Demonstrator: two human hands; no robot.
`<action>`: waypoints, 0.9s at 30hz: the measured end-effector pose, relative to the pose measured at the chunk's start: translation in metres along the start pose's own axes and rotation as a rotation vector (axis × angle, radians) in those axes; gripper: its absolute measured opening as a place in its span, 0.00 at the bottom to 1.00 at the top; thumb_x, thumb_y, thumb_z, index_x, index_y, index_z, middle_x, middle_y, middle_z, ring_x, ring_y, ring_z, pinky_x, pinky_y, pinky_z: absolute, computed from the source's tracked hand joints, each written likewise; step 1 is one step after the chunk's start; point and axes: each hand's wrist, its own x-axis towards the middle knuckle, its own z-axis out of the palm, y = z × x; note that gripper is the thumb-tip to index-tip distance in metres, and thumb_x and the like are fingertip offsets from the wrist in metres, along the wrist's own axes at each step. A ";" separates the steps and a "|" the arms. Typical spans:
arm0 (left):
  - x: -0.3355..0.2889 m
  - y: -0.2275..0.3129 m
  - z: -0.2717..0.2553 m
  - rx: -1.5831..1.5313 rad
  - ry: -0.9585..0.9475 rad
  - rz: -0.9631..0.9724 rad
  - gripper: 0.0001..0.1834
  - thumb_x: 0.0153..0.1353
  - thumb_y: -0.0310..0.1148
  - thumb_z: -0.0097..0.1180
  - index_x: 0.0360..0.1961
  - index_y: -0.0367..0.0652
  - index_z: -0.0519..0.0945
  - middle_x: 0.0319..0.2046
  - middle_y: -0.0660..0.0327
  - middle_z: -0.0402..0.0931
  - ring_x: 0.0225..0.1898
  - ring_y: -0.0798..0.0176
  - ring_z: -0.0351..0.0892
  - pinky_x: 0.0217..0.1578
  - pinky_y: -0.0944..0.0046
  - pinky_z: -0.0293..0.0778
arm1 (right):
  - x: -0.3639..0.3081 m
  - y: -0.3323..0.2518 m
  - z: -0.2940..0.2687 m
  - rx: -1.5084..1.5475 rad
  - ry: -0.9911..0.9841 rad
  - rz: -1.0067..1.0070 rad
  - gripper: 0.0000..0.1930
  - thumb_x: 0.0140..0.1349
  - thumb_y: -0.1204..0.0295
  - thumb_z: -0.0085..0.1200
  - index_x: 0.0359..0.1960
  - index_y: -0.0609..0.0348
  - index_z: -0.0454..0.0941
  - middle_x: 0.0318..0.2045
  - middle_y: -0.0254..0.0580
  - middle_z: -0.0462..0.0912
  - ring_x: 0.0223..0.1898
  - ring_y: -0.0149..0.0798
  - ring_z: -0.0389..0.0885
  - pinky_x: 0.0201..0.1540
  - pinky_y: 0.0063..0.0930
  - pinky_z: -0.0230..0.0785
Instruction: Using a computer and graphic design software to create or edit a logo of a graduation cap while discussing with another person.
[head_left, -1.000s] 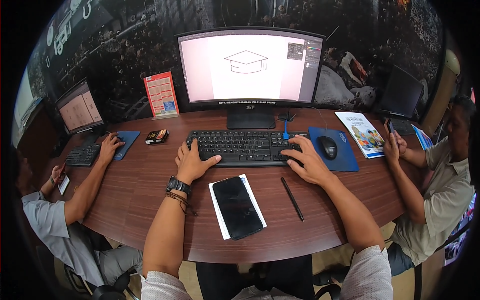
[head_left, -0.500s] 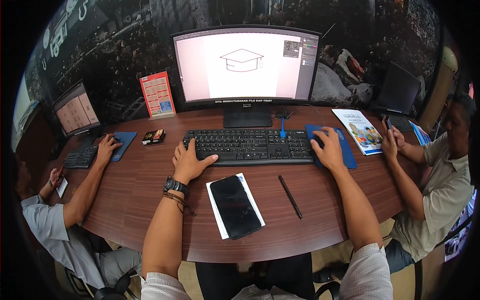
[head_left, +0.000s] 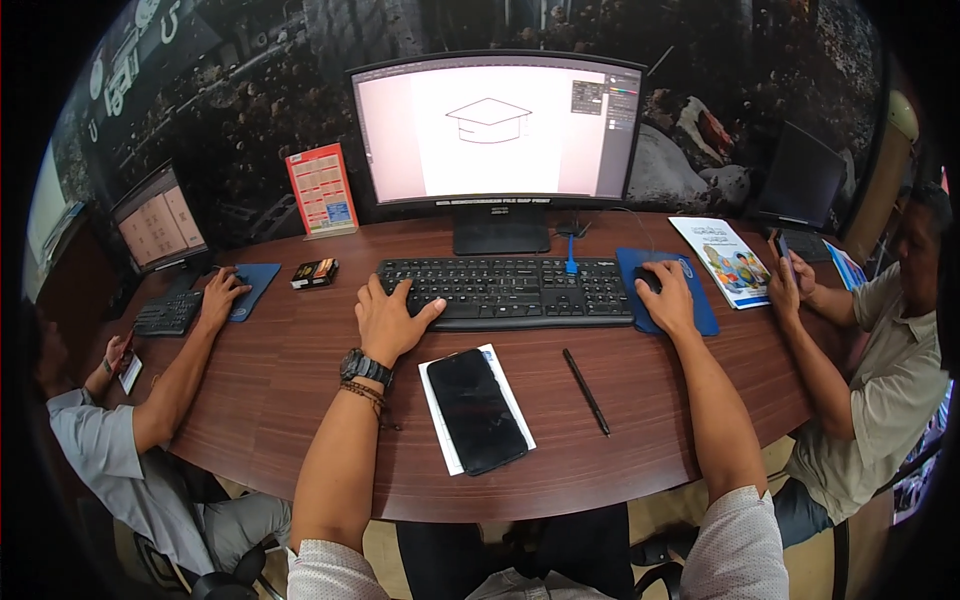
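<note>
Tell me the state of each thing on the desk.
Center monitor: lit
Left monitor: lit
Right monitor: dark
Center keyboard: under left hand
Black mouse: under right hand
Smartphone: face up, screen dark
Black pen: lying flat
Illustrated booklet: closed
Red calendar: upright

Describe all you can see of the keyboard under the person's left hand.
The keyboard is black, long and low, seemingly plastic, with rows of pale-marked keys and a number block at its right. It lies flat on the brown desk, before the monitor stand, beside a blue mouse mat. The left hand lies with fingers spread on the left end; whether keys are pressed is unclear.
</note>
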 end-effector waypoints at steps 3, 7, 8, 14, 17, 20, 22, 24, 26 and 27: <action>0.002 0.004 0.001 -0.027 -0.026 -0.018 0.41 0.58 0.68 0.55 0.61 0.47 0.78 0.65 0.34 0.59 0.66 0.35 0.57 0.65 0.42 0.56 | -0.002 0.000 -0.004 -0.008 -0.011 0.016 0.20 0.59 0.60 0.59 0.52 0.51 0.81 0.54 0.46 0.74 0.54 0.54 0.77 0.55 0.44 0.71; 0.003 0.005 -0.003 0.011 -0.050 -0.019 0.41 0.58 0.70 0.53 0.60 0.48 0.79 0.66 0.35 0.58 0.66 0.36 0.57 0.64 0.42 0.57 | 0.000 -0.004 -0.003 -0.014 -0.025 0.026 0.20 0.59 0.61 0.59 0.53 0.52 0.81 0.55 0.46 0.74 0.56 0.53 0.76 0.56 0.43 0.70; 0.002 0.006 -0.002 0.013 -0.048 -0.018 0.41 0.58 0.70 0.53 0.60 0.48 0.79 0.66 0.35 0.58 0.66 0.36 0.57 0.64 0.42 0.57 | -0.001 -0.004 -0.005 -0.012 -0.023 0.026 0.20 0.59 0.61 0.59 0.53 0.52 0.81 0.55 0.46 0.74 0.56 0.53 0.76 0.56 0.43 0.70; 0.005 0.005 0.001 0.008 0.036 -0.024 0.43 0.59 0.71 0.49 0.61 0.46 0.77 0.66 0.35 0.58 0.62 0.38 0.60 0.61 0.46 0.60 | 0.000 -0.009 -0.004 -0.002 -0.039 0.035 0.21 0.59 0.61 0.59 0.53 0.52 0.80 0.56 0.45 0.73 0.56 0.53 0.76 0.57 0.43 0.70; 0.006 0.010 -0.004 0.066 -0.115 -0.065 0.44 0.59 0.71 0.49 0.64 0.46 0.74 0.67 0.35 0.56 0.63 0.38 0.59 0.61 0.45 0.58 | -0.001 -0.008 -0.004 -0.015 -0.038 0.033 0.20 0.59 0.62 0.60 0.53 0.52 0.80 0.55 0.46 0.73 0.56 0.53 0.76 0.56 0.43 0.70; 0.002 0.011 0.001 0.079 -0.129 -0.069 0.45 0.61 0.71 0.47 0.66 0.46 0.71 0.68 0.35 0.55 0.64 0.37 0.58 0.63 0.44 0.56 | 0.000 -0.003 -0.003 0.003 -0.038 0.025 0.20 0.59 0.62 0.59 0.52 0.53 0.80 0.55 0.47 0.73 0.55 0.53 0.76 0.56 0.43 0.70; 0.000 0.003 0.008 -0.012 0.000 -0.042 0.41 0.62 0.64 0.53 0.66 0.43 0.71 0.65 0.36 0.58 0.63 0.37 0.59 0.62 0.42 0.58 | 0.000 -0.001 -0.001 0.026 -0.021 -0.015 0.19 0.59 0.63 0.59 0.52 0.54 0.81 0.54 0.48 0.73 0.55 0.54 0.76 0.56 0.43 0.70; 0.002 -0.006 0.010 -0.064 -0.005 -0.041 0.39 0.61 0.60 0.56 0.64 0.41 0.72 0.64 0.36 0.60 0.63 0.35 0.60 0.61 0.42 0.60 | 0.001 0.001 0.000 0.050 -0.018 -0.032 0.19 0.59 0.63 0.59 0.51 0.55 0.81 0.54 0.48 0.73 0.55 0.54 0.76 0.56 0.43 0.70; 0.003 -0.010 0.010 -0.118 -0.011 -0.040 0.36 0.61 0.56 0.60 0.61 0.39 0.73 0.62 0.36 0.62 0.63 0.34 0.61 0.60 0.42 0.63 | 0.002 0.002 0.000 0.071 -0.014 -0.049 0.19 0.58 0.63 0.59 0.51 0.55 0.81 0.53 0.49 0.73 0.55 0.55 0.76 0.56 0.43 0.71; 0.003 -0.011 0.009 -0.108 0.018 -0.034 0.33 0.59 0.53 0.62 0.56 0.36 0.75 0.57 0.39 0.65 0.58 0.35 0.64 0.57 0.44 0.66 | 0.003 0.001 0.000 0.039 -0.020 -0.060 0.19 0.58 0.64 0.59 0.51 0.55 0.81 0.53 0.49 0.73 0.54 0.55 0.77 0.55 0.44 0.71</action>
